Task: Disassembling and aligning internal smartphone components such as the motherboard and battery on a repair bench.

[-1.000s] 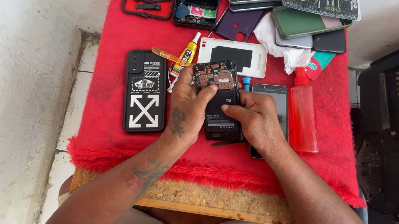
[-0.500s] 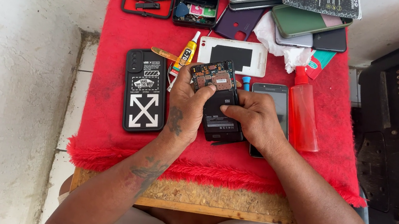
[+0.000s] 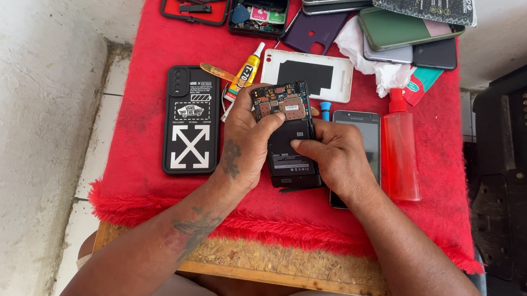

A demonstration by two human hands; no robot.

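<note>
Two hands on one opened phone (image 3: 288, 137), back cover off, circuit board and black battery showing, held over middle of red cloth (image 3: 147, 121). Left hand (image 3: 244, 142) closed round phone's left edge, thumb bent onto board near top. Right hand (image 3: 338, 160) gripping right edge, fingers curled, fingertips pressing on battery (thumb not visible). Just beside on left: black phone case (image 3: 192, 120) w/ white cross arrows, flat on cloth. Under right hand: second phone (image 3: 361, 129), screen up, partly covered. Right of that: red spray bottle (image 3: 402, 154) lying down. Behind opened phone: white back cover (image 3: 308, 75), yellow glue tube (image 3: 245, 76), small blue tool (image 3: 325, 111). Far edge of cloth: tool trays, several more phones & cases stacked.
</note>
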